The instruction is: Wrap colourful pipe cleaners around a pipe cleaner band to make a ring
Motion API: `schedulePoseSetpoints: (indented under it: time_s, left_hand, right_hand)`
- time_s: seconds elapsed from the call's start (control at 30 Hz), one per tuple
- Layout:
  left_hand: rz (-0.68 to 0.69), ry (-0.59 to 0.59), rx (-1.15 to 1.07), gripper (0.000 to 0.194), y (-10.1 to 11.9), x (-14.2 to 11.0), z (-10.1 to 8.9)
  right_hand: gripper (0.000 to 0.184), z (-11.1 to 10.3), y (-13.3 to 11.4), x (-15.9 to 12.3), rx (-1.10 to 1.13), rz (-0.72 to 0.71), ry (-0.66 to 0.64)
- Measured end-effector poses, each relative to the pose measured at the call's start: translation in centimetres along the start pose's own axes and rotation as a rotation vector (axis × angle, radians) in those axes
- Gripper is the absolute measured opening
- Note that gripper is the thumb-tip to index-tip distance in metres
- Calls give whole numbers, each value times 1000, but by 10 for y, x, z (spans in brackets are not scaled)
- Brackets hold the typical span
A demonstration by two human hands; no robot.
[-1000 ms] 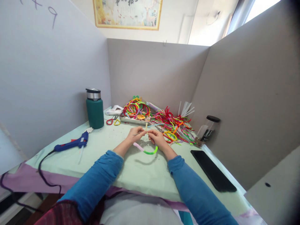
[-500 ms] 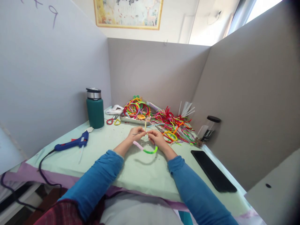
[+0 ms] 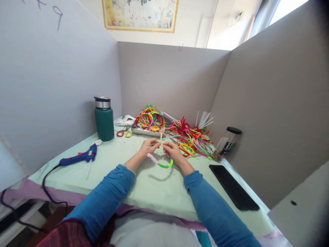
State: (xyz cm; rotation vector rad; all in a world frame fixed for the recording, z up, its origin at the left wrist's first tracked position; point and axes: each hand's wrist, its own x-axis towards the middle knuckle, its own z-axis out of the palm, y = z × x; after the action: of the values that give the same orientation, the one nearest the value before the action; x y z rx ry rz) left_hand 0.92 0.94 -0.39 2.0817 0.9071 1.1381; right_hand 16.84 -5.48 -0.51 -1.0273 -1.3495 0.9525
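Tall gray partition panels (image 3: 169, 75) wall in the work area at left, far side and right, around a table draped in a pale green cloth (image 3: 113, 187) with a purple edge. Beyond the far panel, a gold-framed picture (image 3: 140, 17) hangs on the wall. Colorful pipe cleaners (image 3: 189, 132) lie heaped at the table's far right, beside a loaded metal tray (image 3: 149, 133). A flat black slab (image 3: 233, 187) lies near right; a green insulated bottle (image 3: 104, 124) stands far left, with a blue glue gun (image 3: 79, 158) nearer. At the center, the left hand (image 3: 150, 146) pinches a thin grayish piece (image 3: 149, 145), and the right hand (image 3: 172, 151) grips a curved pink-and-green pipe-cleaner strip (image 3: 165, 166), which hangs just below. A pale yellow strip (image 3: 161, 138) rises between the fingertips; I cannot tell which hand pinches it.
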Motion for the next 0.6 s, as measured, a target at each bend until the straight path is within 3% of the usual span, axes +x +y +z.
schedulePoseSetpoints:
  time_s: [0.3,0.6]
  left_hand:
    - [-60,22,-135,26,3,0,2]
    - [-63,75,-28,19,0,0,3]
  right_hand:
    - [18,1,1,-1,-5,-31,-16]
    - [18,2,1,-1,-57,-12,-25]
